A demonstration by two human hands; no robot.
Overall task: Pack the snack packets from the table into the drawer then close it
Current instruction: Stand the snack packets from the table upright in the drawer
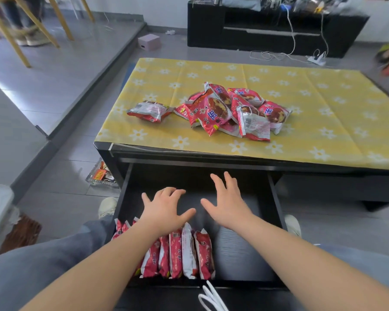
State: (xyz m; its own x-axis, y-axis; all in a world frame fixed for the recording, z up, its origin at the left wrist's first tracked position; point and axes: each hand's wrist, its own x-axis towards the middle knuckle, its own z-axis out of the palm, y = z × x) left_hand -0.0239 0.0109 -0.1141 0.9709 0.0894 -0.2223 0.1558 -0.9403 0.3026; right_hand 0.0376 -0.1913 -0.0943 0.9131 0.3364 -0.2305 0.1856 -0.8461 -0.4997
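A heap of red snack packets (pixel 231 108) lies on the yellow flowered tablecloth (pixel 323 122), with one packet (pixel 148 111) apart to its left. Below the table's front edge a black drawer (pixel 276 198) stands pulled out. Several red packets (pixel 182 254) stand on edge in a row in its near left part. My left hand (pixel 166 207) hovers over the drawer above that row, fingers spread, holding nothing. My right hand (pixel 227 203) is beside it over the drawer's bare middle, also spread and holding nothing.
A clear tray of sweets (pixel 101 176) sits on the floor left of the table. My knees flank the drawer. A white cord (pixel 211 297) hangs at the drawer's near edge. A black TV cabinet (pixel 274 30) stands behind the table.
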